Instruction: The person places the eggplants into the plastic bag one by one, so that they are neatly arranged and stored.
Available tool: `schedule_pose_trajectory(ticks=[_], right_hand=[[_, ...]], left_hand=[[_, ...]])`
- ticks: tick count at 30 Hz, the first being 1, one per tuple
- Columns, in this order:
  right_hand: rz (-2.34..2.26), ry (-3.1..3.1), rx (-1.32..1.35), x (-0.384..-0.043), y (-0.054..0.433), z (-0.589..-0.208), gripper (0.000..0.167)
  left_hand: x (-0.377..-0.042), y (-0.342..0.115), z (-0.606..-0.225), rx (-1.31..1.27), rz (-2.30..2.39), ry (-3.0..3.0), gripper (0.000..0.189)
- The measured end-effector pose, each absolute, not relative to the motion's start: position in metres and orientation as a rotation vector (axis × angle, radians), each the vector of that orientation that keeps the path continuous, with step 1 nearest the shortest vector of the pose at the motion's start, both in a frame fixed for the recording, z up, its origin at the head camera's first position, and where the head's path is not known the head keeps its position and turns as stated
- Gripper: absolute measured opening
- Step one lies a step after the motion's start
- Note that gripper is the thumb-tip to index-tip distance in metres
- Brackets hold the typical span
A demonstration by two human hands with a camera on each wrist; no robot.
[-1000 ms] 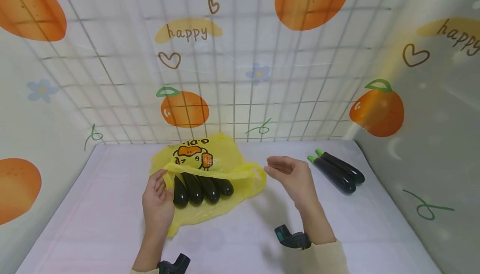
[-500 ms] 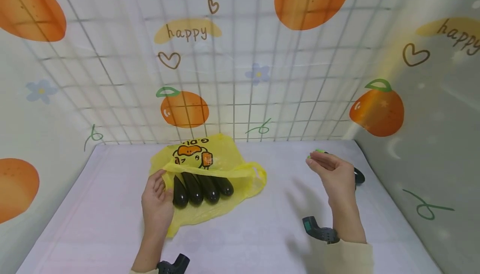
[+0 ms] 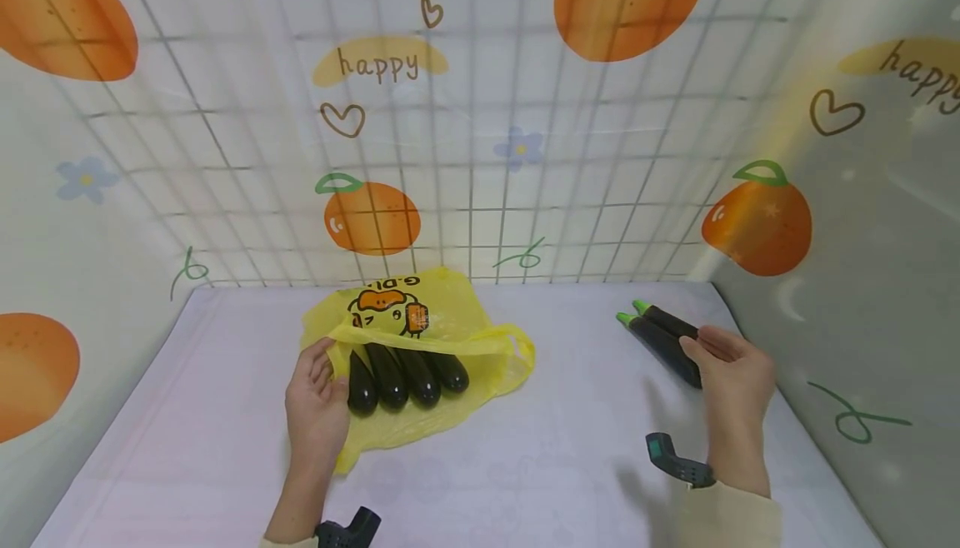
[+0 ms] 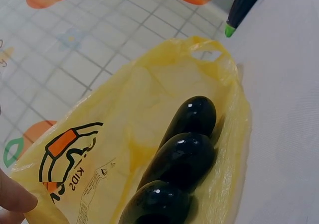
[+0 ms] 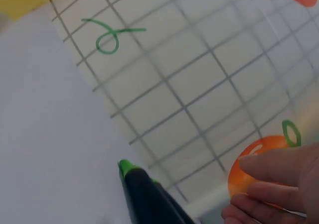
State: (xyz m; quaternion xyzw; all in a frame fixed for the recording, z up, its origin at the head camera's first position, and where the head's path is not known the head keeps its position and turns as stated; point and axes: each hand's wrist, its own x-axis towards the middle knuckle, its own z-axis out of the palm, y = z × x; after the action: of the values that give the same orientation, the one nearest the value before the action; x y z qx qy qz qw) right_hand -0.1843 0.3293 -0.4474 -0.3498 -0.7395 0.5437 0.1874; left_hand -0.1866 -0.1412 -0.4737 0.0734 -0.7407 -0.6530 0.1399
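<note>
Partly hidden, four eggplants [image 3: 417,381] (tops covered) in a yellow bag [image 3: 452,311].

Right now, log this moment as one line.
left hand holds yellow bag edge | right hand by two eggplants, holding nothing | four eggplants in bag's mouth

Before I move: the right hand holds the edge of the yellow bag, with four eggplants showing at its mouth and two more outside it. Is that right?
Not quite: the head view shows the left hand holding the edge of the yellow bag, not the right hand. The four eggplants at its mouth and two eggplants outside it are as you say.
</note>
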Motion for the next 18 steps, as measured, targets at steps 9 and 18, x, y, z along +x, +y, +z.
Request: schedule_pose_trajectory(ticks=[9,18], right_hand=[[1.500,-2.042,-1.087,-0.188,0.346,-0.469,0.056],[1.447,-2.066,-1.133,-0.187,0.354,-0.485,0.059]], left_hand=[[-0.188,-0.141,-0.475,0.201,-1.875,-2.134,0.053],[-0.188,-0.141,-0.476,0.190,-1.867,-2.147,0.053]])
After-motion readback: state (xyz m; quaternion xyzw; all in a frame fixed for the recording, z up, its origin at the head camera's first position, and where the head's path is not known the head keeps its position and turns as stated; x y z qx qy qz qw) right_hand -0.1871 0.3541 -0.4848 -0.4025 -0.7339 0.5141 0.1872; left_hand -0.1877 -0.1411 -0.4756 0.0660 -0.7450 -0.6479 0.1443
